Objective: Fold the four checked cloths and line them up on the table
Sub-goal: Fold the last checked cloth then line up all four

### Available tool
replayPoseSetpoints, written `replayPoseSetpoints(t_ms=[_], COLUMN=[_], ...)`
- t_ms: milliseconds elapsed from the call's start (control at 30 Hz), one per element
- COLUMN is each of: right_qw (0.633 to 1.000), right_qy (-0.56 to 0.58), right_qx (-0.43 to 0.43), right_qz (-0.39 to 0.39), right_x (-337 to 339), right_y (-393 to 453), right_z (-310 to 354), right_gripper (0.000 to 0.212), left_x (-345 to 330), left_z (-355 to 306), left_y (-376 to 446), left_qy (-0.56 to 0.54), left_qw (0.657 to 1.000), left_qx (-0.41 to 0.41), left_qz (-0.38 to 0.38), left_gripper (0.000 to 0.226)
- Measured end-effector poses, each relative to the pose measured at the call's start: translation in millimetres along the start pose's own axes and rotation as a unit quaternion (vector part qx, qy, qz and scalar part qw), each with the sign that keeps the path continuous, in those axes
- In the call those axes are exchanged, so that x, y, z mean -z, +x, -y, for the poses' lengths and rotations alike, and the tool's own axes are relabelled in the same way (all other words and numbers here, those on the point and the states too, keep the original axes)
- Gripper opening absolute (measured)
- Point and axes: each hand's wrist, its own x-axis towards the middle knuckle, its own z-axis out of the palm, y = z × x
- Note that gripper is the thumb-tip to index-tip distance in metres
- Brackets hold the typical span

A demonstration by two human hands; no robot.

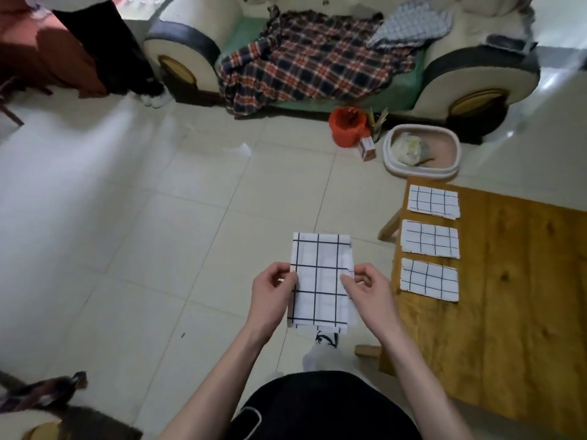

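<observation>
Fourth checked cloth (319, 281) held up in the air over the tiled floor (190, 217), already folded down to a narrow upright rectangle, off to the left of the wooden table (514, 312) and not yet on it; left hand (274, 295) pinching its left edge, right hand (365, 293) pinching its right edge, fingers curled on the fabric on both sides; possibly a loose flap under the right thumb, hard to tell at this angle. Three folded cloths lying flat in a column along the table's left edge: far cloth (433, 201), middle cloth (430, 239), near cloth (428, 279), each just apart from the next. Three of four seemingly done; left to do, probably one more fold to match the others, then setting down nearer than the near cloth. Beyond, a sofa (476, 77) with a plaid blanket (305, 61), a red bucket (347, 125) and a basin (422, 152) on the floor
</observation>
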Motion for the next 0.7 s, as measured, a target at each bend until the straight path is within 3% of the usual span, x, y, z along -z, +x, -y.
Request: replayPoseSetpoints(t_ms=[400,700], right_qw=[0.981,0.919], right_qy=[0.073,0.161], right_qx=[-0.053,-0.122], right_qz=[-0.172,-0.339], right_x=[39.8,50.4], right_y=[42.5,59.0], right_z=[11.4,2.1], right_gripper=[0.012,0.017], left_x=[-78.7,-147.7], left_z=[-68.3,-100.4], left_y=[79.6,132.7], left_qy=[0.072,0.159], left_qw=[0.983,0.93], left_qx=[-0.037,-0.051], left_qz=[0.164,0.327], left_gripper=[0.023,0.021])
